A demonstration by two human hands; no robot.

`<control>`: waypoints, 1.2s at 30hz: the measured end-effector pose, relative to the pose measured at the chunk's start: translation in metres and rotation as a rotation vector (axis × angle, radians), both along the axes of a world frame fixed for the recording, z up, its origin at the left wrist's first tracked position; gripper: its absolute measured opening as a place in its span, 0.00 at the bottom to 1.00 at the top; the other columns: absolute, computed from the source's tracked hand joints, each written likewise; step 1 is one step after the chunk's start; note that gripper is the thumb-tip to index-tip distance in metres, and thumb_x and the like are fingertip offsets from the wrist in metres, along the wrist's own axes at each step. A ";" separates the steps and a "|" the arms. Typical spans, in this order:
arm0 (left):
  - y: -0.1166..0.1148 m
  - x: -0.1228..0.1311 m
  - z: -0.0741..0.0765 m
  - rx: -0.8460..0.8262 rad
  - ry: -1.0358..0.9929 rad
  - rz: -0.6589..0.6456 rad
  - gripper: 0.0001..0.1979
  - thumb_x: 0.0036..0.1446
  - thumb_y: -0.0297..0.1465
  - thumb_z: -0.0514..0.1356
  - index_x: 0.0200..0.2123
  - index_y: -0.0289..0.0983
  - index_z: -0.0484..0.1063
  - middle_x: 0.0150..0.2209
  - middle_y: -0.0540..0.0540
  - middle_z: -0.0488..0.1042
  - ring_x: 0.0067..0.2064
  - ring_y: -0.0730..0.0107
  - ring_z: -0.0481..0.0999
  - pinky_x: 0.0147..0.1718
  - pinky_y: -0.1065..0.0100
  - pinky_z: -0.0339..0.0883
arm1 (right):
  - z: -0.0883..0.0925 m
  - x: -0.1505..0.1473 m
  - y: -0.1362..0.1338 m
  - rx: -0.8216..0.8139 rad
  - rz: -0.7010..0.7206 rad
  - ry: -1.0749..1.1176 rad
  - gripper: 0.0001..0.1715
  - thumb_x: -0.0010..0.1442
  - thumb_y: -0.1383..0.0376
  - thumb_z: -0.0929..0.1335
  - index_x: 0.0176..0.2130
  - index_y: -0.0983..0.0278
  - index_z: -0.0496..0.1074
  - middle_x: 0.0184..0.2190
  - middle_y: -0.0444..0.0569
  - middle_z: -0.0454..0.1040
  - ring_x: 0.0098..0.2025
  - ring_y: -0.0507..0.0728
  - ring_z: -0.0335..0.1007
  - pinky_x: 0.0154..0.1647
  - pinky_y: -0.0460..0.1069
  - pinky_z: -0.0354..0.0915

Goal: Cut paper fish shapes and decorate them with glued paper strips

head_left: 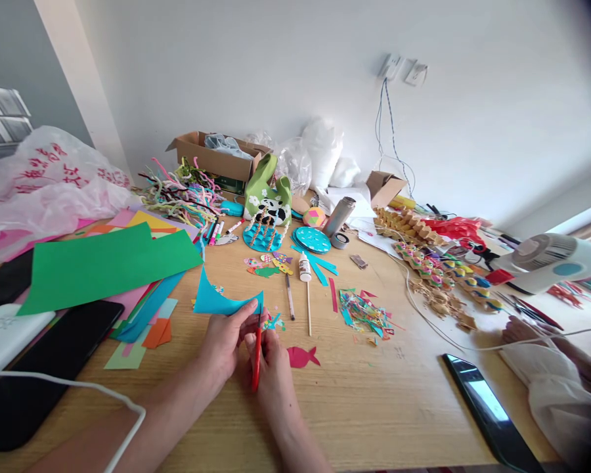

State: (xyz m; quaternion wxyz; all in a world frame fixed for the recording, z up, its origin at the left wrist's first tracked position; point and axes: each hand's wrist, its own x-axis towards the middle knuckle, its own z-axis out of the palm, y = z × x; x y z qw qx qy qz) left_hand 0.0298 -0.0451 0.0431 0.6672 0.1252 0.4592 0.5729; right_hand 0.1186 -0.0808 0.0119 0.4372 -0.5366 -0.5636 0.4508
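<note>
My left hand [225, 338] pinches a blue sheet of paper [221, 301] by its lower right part, just above the wooden table. In my right hand [274, 368] is a pair of red-handled scissors [257, 361], its blades pointing up at the paper's right edge. Whether the blades are parted I cannot tell. A dark pink paper fish [303, 357] lies right beside my right hand. Small colored paper bits [276, 320] are scattered behind my fingers. Farther back lie several colorful paper fish [270, 264], a pen [289, 297], a white stick [309, 309] and a small white bottle [305, 268].
Colored paper sheets [108, 266], a black device [44, 374] and a white cable [123, 401] occupy the left. Paper scraps [367, 310] lie right of center. Another person's sleeve [542, 381] rests near a phone [487, 410] and a handheld fan [556, 259]. A metal flask [340, 217] stands behind.
</note>
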 end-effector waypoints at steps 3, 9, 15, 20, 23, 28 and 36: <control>0.000 0.000 0.001 -0.009 -0.001 0.002 0.15 0.36 0.33 0.72 0.28 0.30 0.77 0.26 0.40 0.80 0.28 0.62 0.80 0.26 0.69 0.72 | -0.001 0.001 0.001 -0.003 -0.003 -0.023 0.11 0.61 0.59 0.64 0.35 0.64 0.71 0.28 0.47 0.73 0.30 0.56 0.66 0.30 0.47 0.58; -0.001 0.000 0.003 -0.032 0.006 0.001 0.15 0.36 0.32 0.72 0.28 0.31 0.77 0.25 0.41 0.80 0.26 0.61 0.79 0.24 0.68 0.71 | 0.000 0.002 0.000 0.003 -0.008 -0.052 0.13 0.61 0.57 0.64 0.34 0.64 0.70 0.27 0.47 0.73 0.28 0.55 0.65 0.29 0.47 0.58; -0.001 0.000 0.002 0.000 0.005 0.001 0.16 0.33 0.34 0.73 0.27 0.31 0.77 0.25 0.42 0.80 0.27 0.60 0.80 0.25 0.67 0.72 | 0.001 0.002 0.000 -0.023 -0.016 -0.033 0.17 0.61 0.53 0.64 0.30 0.63 0.68 0.24 0.45 0.70 0.26 0.54 0.62 0.26 0.47 0.57; -0.002 0.000 0.003 0.004 0.016 0.005 0.17 0.32 0.33 0.73 0.27 0.31 0.77 0.24 0.42 0.79 0.28 0.60 0.80 0.26 0.67 0.72 | 0.001 0.003 0.000 -0.007 -0.014 -0.045 0.18 0.62 0.53 0.63 0.31 0.65 0.69 0.23 0.44 0.69 0.26 0.54 0.62 0.27 0.47 0.57; -0.002 0.000 0.004 -0.003 0.015 0.015 0.17 0.31 0.33 0.73 0.26 0.31 0.77 0.24 0.42 0.79 0.28 0.60 0.80 0.25 0.67 0.72 | 0.000 0.003 0.001 0.001 -0.022 -0.047 0.17 0.61 0.54 0.64 0.32 0.65 0.69 0.24 0.45 0.69 0.27 0.54 0.63 0.27 0.47 0.58; -0.001 0.000 0.004 -0.002 0.008 0.009 0.16 0.32 0.33 0.73 0.26 0.31 0.77 0.24 0.41 0.79 0.28 0.59 0.80 0.25 0.67 0.72 | -0.001 0.003 0.000 0.000 -0.046 -0.032 0.16 0.60 0.54 0.65 0.31 0.64 0.69 0.23 0.44 0.69 0.25 0.53 0.61 0.25 0.46 0.56; -0.001 -0.001 0.005 -0.002 0.019 0.009 0.15 0.33 0.32 0.72 0.27 0.30 0.77 0.24 0.41 0.79 0.28 0.59 0.80 0.26 0.66 0.72 | 0.000 0.003 0.001 -0.022 -0.011 -0.056 0.17 0.61 0.53 0.64 0.32 0.65 0.69 0.22 0.43 0.68 0.23 0.52 0.59 0.24 0.46 0.54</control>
